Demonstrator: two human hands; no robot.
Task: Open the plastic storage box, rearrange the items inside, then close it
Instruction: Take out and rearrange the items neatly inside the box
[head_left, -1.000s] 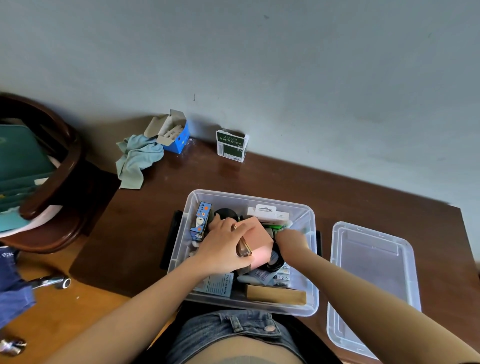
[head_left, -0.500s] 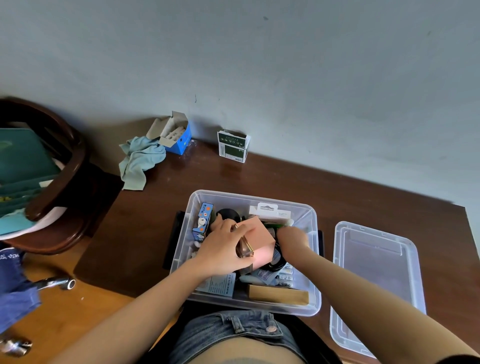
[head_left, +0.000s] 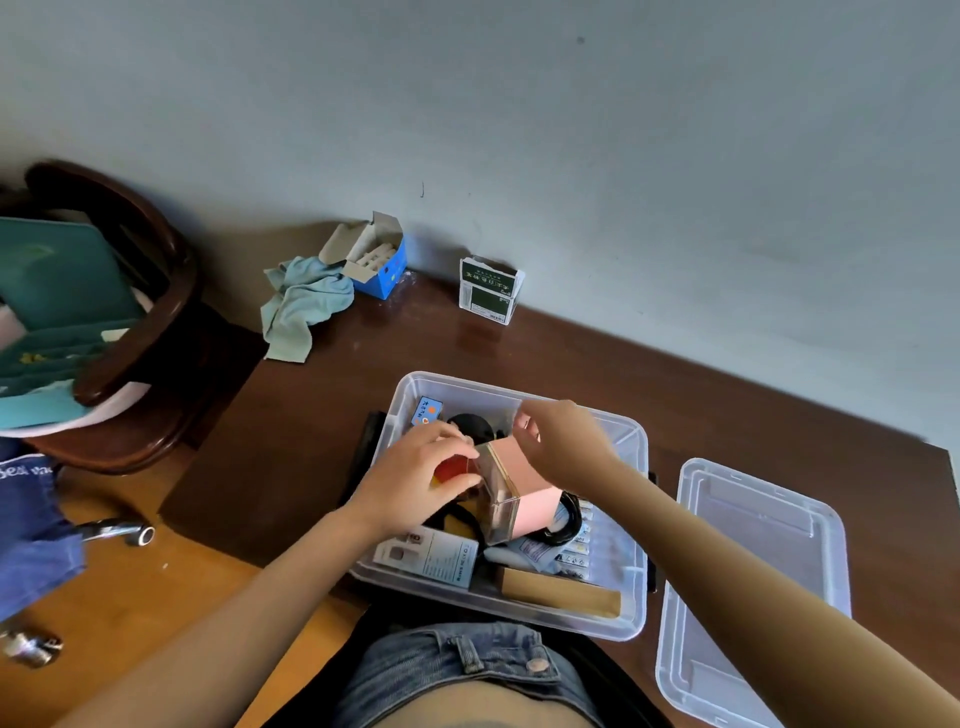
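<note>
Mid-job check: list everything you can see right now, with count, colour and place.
storage box: 1, clear, table centre, open
lid: 1, clear, table, right of box
pink box: 1, pink with clear side, tilted above the contents
tan packet: 1, box front
white leaflet: 1, box front left
blue carton: 1, open, table back
cloth: 1, pale teal, table's back-left edge
green-white pack: 1, by wall
left hand: grips pink box
right hand: above pink box

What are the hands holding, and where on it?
Left hand grips the pink box by its near-left clear end. Right hand pinches something white at the box's far top edge; exactly what cannot be told.
</note>
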